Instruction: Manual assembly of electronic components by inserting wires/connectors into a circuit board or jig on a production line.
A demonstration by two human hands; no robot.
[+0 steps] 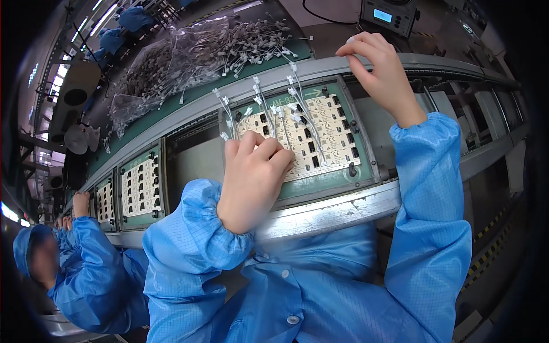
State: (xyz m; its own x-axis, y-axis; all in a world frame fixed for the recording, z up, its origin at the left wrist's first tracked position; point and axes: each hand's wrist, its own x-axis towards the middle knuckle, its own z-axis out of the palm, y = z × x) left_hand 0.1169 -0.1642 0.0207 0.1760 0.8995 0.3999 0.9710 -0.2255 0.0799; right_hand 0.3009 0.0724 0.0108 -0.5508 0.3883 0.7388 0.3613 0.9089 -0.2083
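Note:
My left hand (254, 180) is over the near left part of a cream circuit board panel (334, 137), its fingers curled down and closed. What they pinch, if anything, is hidden beneath them. Above the panel's far right side, my right hand (380, 71) is raised with fingers bent together. A small white piece (350, 40), like a cable connector, shows at its fingertips. The panel lies in a green carrier (361, 150) and bears rows of black components. Several short cables with white connectors (257, 88) lie across its far edge, some reaching over the rail.
A pile of loose cables and clear plastic bags (189, 60) covers the green bench beyond the conveyor's metal rail (337, 214). More carriers with panels (140, 183) stand to the left, beside a co-worker in blue (97, 274). A device with a lit screen (383, 16) is at the back.

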